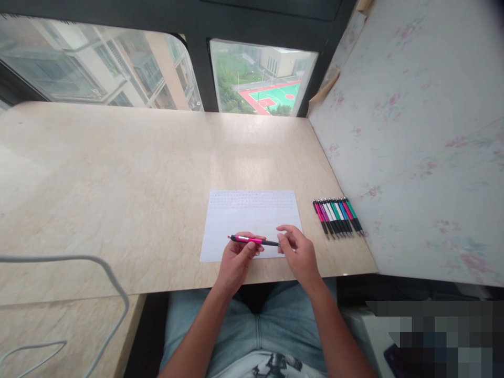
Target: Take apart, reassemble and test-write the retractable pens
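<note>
A pink and black pen lies level above the paper, its black grip end pointing right. My left hand is closed on the pen's pink barrel, thumb on top and fingers beneath. At the dark tip, the thumb and fingers of my right hand pinch the end, with the index finger bent above it. Beneath both hands is a white sheet of paper, with rows of small writing along its top part. The exact contact at the tip is partly hidden by my right fingers.
To the right of the paper, several pens in pink, purple, white, green and blue lie side by side near the floral wall. A grey cable loops over the left side of the marble-look tabletop. Windows stand behind.
</note>
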The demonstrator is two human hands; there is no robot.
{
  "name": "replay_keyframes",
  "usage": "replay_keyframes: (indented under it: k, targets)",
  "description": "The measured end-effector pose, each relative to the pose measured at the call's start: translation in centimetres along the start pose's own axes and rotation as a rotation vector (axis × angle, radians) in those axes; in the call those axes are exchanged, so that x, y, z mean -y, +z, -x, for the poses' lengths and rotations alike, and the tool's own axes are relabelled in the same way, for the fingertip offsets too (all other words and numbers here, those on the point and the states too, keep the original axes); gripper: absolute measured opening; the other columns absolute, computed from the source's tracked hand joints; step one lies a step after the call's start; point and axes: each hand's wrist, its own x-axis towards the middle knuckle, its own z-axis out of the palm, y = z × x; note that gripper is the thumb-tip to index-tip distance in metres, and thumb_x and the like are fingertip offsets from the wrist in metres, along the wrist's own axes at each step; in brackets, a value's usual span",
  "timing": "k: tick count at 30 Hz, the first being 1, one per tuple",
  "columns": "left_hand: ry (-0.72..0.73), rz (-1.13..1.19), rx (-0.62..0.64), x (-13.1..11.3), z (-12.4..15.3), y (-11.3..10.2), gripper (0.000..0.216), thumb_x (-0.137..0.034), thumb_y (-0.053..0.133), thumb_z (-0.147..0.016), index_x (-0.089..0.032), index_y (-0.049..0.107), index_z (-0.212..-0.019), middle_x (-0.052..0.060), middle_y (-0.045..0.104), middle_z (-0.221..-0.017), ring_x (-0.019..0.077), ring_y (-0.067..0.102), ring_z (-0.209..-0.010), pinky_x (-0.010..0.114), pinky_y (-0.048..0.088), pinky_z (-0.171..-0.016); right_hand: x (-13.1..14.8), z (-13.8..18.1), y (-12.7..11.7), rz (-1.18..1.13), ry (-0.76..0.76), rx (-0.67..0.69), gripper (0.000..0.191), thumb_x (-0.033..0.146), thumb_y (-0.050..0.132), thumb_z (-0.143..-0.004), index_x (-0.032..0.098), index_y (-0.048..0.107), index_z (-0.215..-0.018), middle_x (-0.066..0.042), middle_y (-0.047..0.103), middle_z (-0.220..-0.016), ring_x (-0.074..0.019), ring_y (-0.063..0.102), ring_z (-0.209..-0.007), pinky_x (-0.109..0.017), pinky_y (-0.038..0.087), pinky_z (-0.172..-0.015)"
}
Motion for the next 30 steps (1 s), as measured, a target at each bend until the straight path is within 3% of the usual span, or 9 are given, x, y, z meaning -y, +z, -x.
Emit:
replay_keyframes:
  k: [3, 9, 16, 23, 30]
  targets:
    - [-0.002, 0.035, -0.021, 0.10, -0.10, -0.08, 0.016, -0.024, 0.072, -0.081, -0.018, 0.064, -0.093, 0.007, 0.074, -0.091, 0.0115, 0.065, -0.071, 0.022, 0.048, -0.066, 0.26, 0.20, 0.02, -0.043, 0.014, 0.062, 0.022, 0.037, 0.050, -0.095, 0.020, 0.062, -0.104, 0.003, 0.060, -0.057, -0.0142, 0.059, -0.054, -0.024, 0.046, -0.054]
    - [-0.027, 0.122, -0.087, 0.11, -0.39, -0.29, 0.019, -0.024, 0.072, -0.081, -0.018, 0.062, -0.096, 0.008, 0.074, -0.094, 0.0096, 0.064, -0.070, 0.019, 0.048, -0.064, 0.63, 0.49, -0.30, -0.042, -0.056, 0.116, 0.011, 0.030, 0.057, -0.091, 0.021, 0.061, -0.091, -0.002, 0.069, -0.076, -0.0159, 0.066, -0.071, -0.025, 0.050, -0.066]
    - [-0.035, 0.096, -0.072, -0.01, -0.26, -0.08, 0.019, -0.022, 0.074, -0.079, -0.017, 0.063, -0.094, 0.007, 0.074, -0.090, 0.0102, 0.065, -0.069, 0.020, 0.049, -0.064, 0.89, 0.21, -0.56, 0.088, -0.096, 0.139, 0.032, 0.033, 0.046, -0.096, 0.020, 0.059, -0.069, 0.000, 0.062, -0.064, -0.0142, 0.058, -0.061, -0.025, 0.043, -0.060]
    - [-0.022, 0.067, -0.067, -0.09, -0.22, 0.11, 0.018, -0.022, 0.074, -0.079, -0.017, 0.064, -0.093, 0.007, 0.074, -0.093, 0.0105, 0.064, -0.070, 0.021, 0.048, -0.066, 0.61, 0.30, -0.35, 0.113, -0.117, 0.095, 0.025, 0.033, 0.045, -0.097, 0.021, 0.060, -0.080, -0.001, 0.064, -0.074, -0.0160, 0.060, -0.070, -0.025, 0.043, -0.065]
    - [-0.002, 0.031, -0.073, 0.20, -0.23, -0.08, 0.020, -0.025, 0.075, -0.078, -0.017, 0.065, -0.093, 0.006, 0.073, -0.089, 0.0125, 0.064, -0.071, 0.025, 0.049, -0.068, 0.15, 0.58, -0.14, 0.262, -0.151, 0.132, 0.038, 0.033, 0.036, -0.101, 0.021, 0.050, -0.068, 0.002, 0.050, -0.060, -0.0141, 0.050, -0.057, -0.026, 0.036, -0.057]
